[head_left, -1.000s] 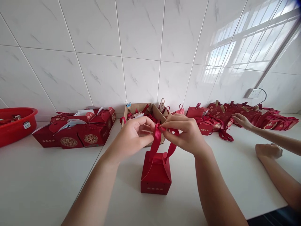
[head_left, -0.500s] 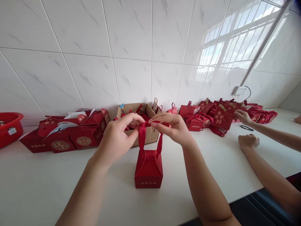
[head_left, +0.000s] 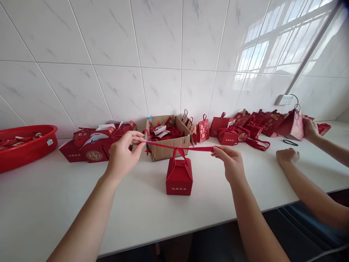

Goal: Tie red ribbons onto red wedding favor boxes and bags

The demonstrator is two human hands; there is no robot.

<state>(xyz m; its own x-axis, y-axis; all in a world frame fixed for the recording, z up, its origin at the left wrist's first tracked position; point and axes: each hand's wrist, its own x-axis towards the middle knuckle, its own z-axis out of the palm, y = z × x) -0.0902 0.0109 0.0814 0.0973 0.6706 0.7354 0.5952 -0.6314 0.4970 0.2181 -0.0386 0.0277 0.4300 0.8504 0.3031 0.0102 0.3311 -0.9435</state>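
Observation:
A small red gift box (head_left: 179, 178) stands on the white counter (head_left: 54, 203) in front of me. A red ribbon (head_left: 196, 148) runs through its top and is stretched out level to both sides, knotted above the box. My left hand (head_left: 122, 154) pinches the ribbon's left end. My right hand (head_left: 230, 163) pinches its right end. Both hands are held apart, just above the counter.
A cardboard box (head_left: 166, 136) of red ribbons and tags sits behind the gift box. Larger red boxes (head_left: 92, 147) lie at the left, and a red basin (head_left: 24, 145) at far left. Another person's hands (head_left: 287, 156) work at the right, one lifting a red bag (head_left: 293, 123) near several more.
My hands have moved apart from above the box, pulling the ribbon ends out taut to each side. The other person has lifted a red bag from the pile.

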